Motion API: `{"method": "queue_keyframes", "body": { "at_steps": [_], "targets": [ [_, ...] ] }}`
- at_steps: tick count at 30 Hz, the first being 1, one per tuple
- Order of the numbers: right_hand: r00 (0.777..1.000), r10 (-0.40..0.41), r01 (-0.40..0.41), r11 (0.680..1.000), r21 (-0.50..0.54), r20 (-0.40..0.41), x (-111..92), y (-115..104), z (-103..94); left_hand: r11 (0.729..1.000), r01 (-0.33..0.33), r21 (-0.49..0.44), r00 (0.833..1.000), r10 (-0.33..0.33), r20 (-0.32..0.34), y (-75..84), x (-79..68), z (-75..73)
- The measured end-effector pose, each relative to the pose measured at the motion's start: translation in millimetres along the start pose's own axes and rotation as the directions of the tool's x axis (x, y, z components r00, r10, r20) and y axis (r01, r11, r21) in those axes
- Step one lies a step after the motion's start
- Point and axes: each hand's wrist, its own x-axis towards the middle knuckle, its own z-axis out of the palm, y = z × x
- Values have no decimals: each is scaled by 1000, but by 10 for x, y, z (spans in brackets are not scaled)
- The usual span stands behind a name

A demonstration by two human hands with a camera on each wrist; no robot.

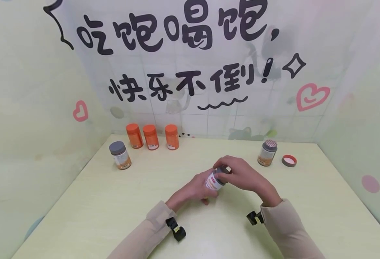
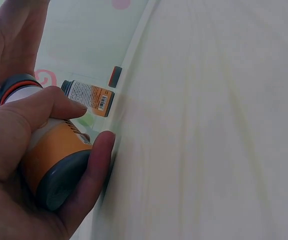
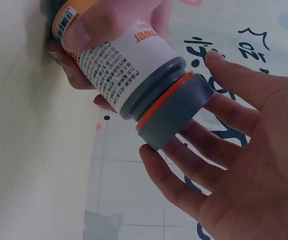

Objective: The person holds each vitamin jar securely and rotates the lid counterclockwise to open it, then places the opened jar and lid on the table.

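The left hand (image 1: 197,187) was curled round a supplement bottle (image 1: 212,182), thumb across its label and fingers beneath, and held it tilted just above the table (image 1: 89,216). The right hand (image 1: 241,173) was partly open, its bent fingers and thumb set round the bottle's grey screw cap (image 3: 178,112). An orange-red band showed between the cap and the neck; whether the cap was loose could not be told. The bottle had a white and orange label and a dark base.

Toward the back right stood a similar uncapped bottle (image 1: 267,154), its mouth covered by a patterned seal, the contents hidden. Just beside it a loose cap (image 1: 289,160) lay with its pale lining and red rim facing up. Toward the left stood a grey-lidded bottle (image 1: 120,156), and behind it three orange bottles (image 1: 150,137) stood in a row near the back edge.

The table was pale yellow. The pale back wall (image 1: 222,124) carried large black Chinese characters (image 1: 191,83) and a pink heart (image 1: 312,97). The person wore beige sleeves (image 1: 141,233).
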Motion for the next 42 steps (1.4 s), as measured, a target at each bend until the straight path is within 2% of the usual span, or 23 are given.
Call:
{"method": "queue_keyframes", "body": {
  "at_steps": [5,9,13,17,23,28,33,42],
  "targets": [
    [999,-34,34,999,7,-26,12,9,1,1000,-2,-8,1000,2,-3,9,9,-7],
    [1000,-26,26,999,36,-18,8,29,-19,1000,0,-5,1000,0,-8,13,10,-5],
    [997,54,-58,996,70,57,-10,64,-47,1000,8,-1,1000,-8,-8,12,3,-3],
    [983,123,-134,988,78,133,-35,103,-90,1000,14,-8,1000,-14,-7,16,0,2],
    [974,134,-146,988,55,185,-65,147,-149,1000,13,-13,1000,-13,-19,21,3,18],
    [973,88,-104,992,67,215,-63,154,-180,1000,19,-13,999,-20,-25,38,-4,12],
    [981,43,-62,994,90,192,-64,123,-160,1000,22,-21,999,-23,-30,49,-20,17],
    [997,44,-47,997,57,59,-16,53,-51,1000,19,-9,1000,-19,-8,20,-4,6]
  ]
}}
